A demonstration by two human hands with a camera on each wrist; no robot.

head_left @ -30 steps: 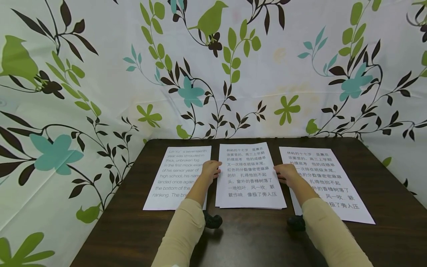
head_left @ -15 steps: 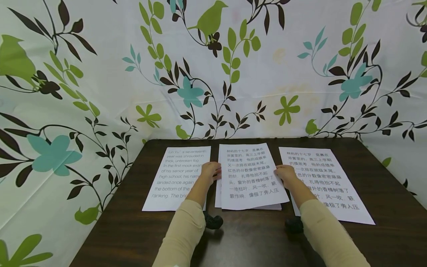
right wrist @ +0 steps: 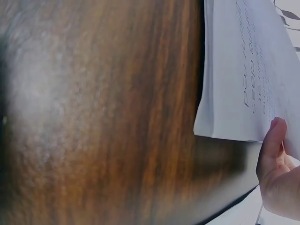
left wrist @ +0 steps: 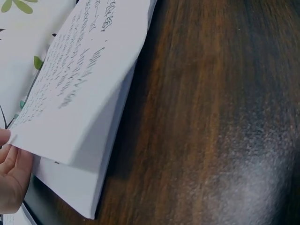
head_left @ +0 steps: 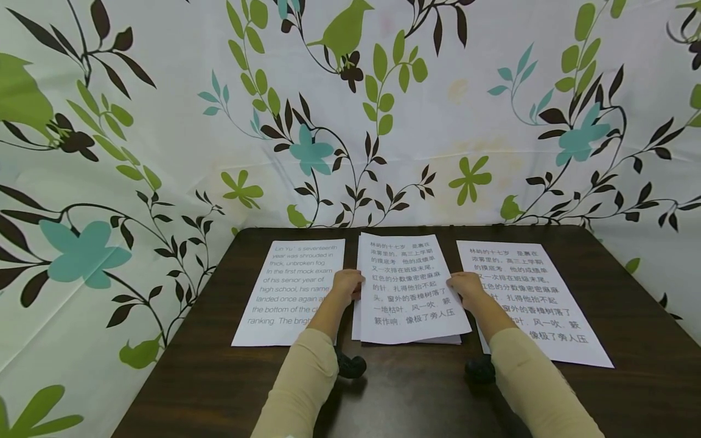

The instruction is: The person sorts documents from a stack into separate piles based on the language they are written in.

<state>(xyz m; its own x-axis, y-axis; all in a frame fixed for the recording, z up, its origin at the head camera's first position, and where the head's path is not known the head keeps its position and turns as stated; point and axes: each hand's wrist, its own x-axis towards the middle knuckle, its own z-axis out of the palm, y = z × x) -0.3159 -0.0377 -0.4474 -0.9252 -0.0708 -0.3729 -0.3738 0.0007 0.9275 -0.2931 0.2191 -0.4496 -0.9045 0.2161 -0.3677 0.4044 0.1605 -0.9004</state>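
Both hands hold a printed sheet of paper [head_left: 408,286] with Chinese text, raised and slightly turned above a paper stack [head_left: 356,322] in the middle of the table. My left hand [head_left: 347,285] pinches its left edge; in the left wrist view, the thumb of this hand [left wrist: 15,180] lies over the sheet with the fingers beneath. At the right edge, my right hand [head_left: 465,287] pinches the same sheet. The right wrist view shows that hand [right wrist: 279,173] with its thumb up at the paper, and English text on the stack [right wrist: 227,93] underneath.
On the left lies a page of English text [head_left: 279,304], partly behind the left forearm. A page of Chinese text [head_left: 553,304] lies on the right, partly covered by the right forearm. The dark wooden table [head_left: 416,389] ends at a patterned cloth [head_left: 427,140].
The top Chinese sheet has come up off the middle stack and turned slightly, uncovering the stack's left and bottom edges. Both hands have stayed at its sides. The outer pages lie where they were.
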